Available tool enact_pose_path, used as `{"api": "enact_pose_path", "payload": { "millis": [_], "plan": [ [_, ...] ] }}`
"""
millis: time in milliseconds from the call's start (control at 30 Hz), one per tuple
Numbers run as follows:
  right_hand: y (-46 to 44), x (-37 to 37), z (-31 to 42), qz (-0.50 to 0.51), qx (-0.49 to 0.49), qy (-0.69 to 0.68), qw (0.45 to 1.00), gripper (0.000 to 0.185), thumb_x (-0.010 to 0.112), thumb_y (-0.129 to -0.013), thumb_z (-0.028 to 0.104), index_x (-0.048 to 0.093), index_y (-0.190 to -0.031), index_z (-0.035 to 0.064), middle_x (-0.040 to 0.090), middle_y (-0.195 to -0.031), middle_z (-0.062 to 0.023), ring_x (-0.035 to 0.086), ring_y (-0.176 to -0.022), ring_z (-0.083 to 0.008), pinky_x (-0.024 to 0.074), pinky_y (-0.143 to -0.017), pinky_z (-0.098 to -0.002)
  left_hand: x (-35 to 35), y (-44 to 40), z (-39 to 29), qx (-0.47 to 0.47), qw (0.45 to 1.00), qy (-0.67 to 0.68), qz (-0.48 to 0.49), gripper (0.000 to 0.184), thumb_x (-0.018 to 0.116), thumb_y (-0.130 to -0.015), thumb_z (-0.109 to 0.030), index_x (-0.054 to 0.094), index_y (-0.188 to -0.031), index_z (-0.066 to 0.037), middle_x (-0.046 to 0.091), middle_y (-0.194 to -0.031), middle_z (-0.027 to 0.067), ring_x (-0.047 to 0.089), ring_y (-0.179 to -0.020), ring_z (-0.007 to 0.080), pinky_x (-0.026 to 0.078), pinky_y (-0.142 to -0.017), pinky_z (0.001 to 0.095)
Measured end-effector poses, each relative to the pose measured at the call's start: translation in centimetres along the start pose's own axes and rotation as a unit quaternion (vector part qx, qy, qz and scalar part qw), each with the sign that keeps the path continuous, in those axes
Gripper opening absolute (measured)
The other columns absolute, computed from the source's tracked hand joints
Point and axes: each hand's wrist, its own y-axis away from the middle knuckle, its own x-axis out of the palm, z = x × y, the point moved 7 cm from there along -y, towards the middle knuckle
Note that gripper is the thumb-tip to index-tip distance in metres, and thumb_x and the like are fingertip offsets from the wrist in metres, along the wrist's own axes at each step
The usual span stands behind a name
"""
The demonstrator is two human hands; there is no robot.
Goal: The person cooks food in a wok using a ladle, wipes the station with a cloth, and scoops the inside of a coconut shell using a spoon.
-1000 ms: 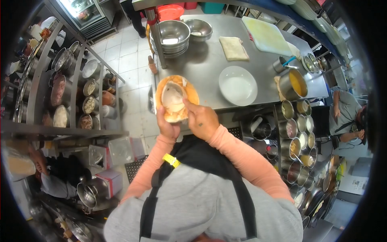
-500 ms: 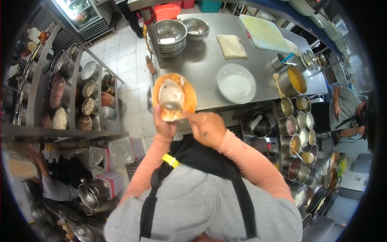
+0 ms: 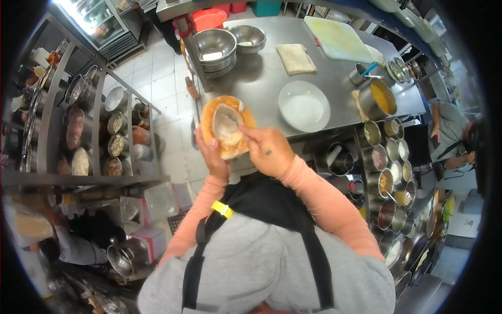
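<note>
My left hand (image 3: 212, 154) grips, from below and the left side, an orange-brown hollowed piece that looks like a bread bowl (image 3: 209, 116). Its hollow is pale, with a whitish, slightly shiny patch (image 3: 226, 121) inside. My right hand (image 3: 269, 152) is closed at the bowl's right edge, fingertips reaching into the hollow. Whatever those fingers pinch is hidden or too small to name. Both hands are just off the front left corner of the steel table (image 3: 253, 112). To their right, a white bowl (image 3: 304, 106) sits on the table.
Stacked steel bowls (image 3: 215, 44), a folded cloth (image 3: 296, 58), a cutting board (image 3: 337, 39) and a pot of yellow liquid (image 3: 377, 99) stand on the table. Food containers (image 3: 386, 180) line the right side. A shelf rack (image 3: 94, 104) is at left. Other people stand left and right.
My right hand has moved up and in, its fingertips now over the hollow. The bread bowl has tilted slightly, and my left fingers have shifted along its left side.
</note>
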Motion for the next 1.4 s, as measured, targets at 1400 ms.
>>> {"api": "enact_pose_path", "payload": {
  "millis": [1400],
  "plan": [
    [1.4,1.9,-1.8,0.095,-0.025,0.034,0.995,0.034,0.054,-0.088,0.011,0.068,-0.117,0.0046,0.069,-0.082,-0.0236,0.067,-0.076,-0.0415,0.0535,-0.071,-0.0506,0.7,0.2,0.1,-0.198,0.967,0.155,0.032,0.059,0.043,-0.099,-0.044,0.044,-0.144,-0.005,0.054,-0.139,0.0116,0.053,-0.129,0.0279,0.042,-0.11,0.0428]
  ]
}}
